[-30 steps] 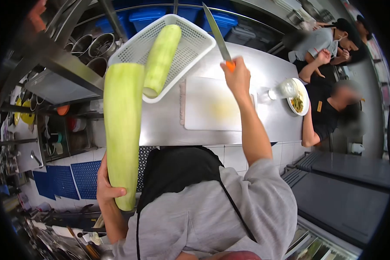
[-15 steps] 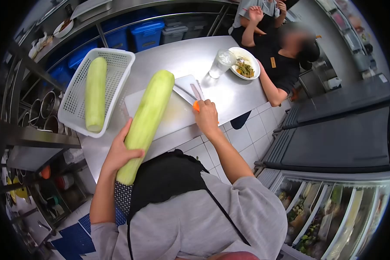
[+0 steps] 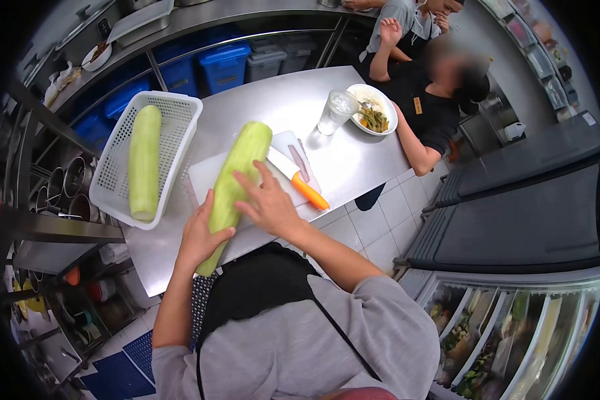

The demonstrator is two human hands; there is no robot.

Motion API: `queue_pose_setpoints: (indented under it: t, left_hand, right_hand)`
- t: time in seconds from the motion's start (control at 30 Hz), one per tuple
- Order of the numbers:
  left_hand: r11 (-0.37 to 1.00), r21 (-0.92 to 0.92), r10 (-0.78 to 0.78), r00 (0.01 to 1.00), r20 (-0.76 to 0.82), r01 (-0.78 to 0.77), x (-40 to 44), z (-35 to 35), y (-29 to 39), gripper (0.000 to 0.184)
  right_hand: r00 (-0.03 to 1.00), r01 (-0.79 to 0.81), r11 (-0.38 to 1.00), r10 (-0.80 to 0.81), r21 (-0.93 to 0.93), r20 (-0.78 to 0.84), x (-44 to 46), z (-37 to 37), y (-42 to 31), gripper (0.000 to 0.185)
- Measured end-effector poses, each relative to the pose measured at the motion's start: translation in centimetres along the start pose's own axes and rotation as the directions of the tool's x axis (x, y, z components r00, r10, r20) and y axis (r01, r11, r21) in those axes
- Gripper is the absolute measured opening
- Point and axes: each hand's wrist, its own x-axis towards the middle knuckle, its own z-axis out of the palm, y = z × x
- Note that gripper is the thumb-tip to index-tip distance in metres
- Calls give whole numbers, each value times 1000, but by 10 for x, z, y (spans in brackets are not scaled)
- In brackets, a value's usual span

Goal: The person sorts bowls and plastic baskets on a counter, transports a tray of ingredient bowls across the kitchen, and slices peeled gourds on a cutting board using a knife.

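By left fingers (image 3: 223,235), gourd (image 3: 228,193) is gripped near its lower end; right fingers (image 3: 265,175) are spread open over it, contact unclear. Gourd is slanted over cutting board (image 3: 203,177); knife (image 3: 300,182) at board's right. Roll best checked by firm left grip, blade avoided.

Steel worktop (image 3: 353,160), shiny, w/ bright glare mid-R. Wht plastic basket (image 3: 195,120) w/ holes at L end, wht cutting board (image 3: 203,175) nr front edge, midway. R side: clear glass (image 3: 335,112) upright, just beside wht bowl (image 3: 392,121) of food
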Motion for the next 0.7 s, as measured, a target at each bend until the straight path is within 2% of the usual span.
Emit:
queue_pose_setpoints:
  t: [0.1, 0.3, 0.4, 0.5, 0.57, 0.6, 0.63, 0.67, 0.7]
  left_hand:
    - [998, -63, 28, 999, 31, -26, -8, -9, -1, 95]
    - [980, -188, -57, 996, 63, 68, -41, -36, 5, 71]
    - [979, -180, -84, 994, 66, 94, -57, -48, -4, 58]
    - [958, -263, -127, 992, -24, 117, -75, -54, -40, 42]
    - [966, -258, -88, 964, -252, 21, -91, -77, -40, 27]
    - [992, -116, -10, 910, -414, -41, -95, -97, -27, 20]
    - [995, 92, 79, 843, -531, -36, -95, -117, -22, 20]
    - [949, 273, 299, 732, -612, -159, -88, -136, -28, 21]
    - [938, 336, 294, 718, -631, -89, -85, -152, -34, 26]
  right_hand:
    - [986, -25, 998, 34, -58, 164, 6, 15, -8, 62]
    - [981, -67, 997, 75, -48, 182, 10, 13, -13, 57]
    - [986, -60, 998, 64, -25, 152, 6, 18, -10, 59]
    - [993, -30, 998, 35, -46, 113, 0, 28, -3, 62]
    - [992, -17, 994, 31, -111, 125, -2, 34, 1, 63]
    - [974, -67, 991, 90, -116, 206, 0, 29, -5, 65]
    - [991, 42, 995, -29, -94, 129, 0, 36, 6, 67]
    - [984, 23, 993, -2, -115, 179, 2, 27, 0, 69]
    - [975, 45, 994, -23, -95, 223, 4, 22, 3, 74]
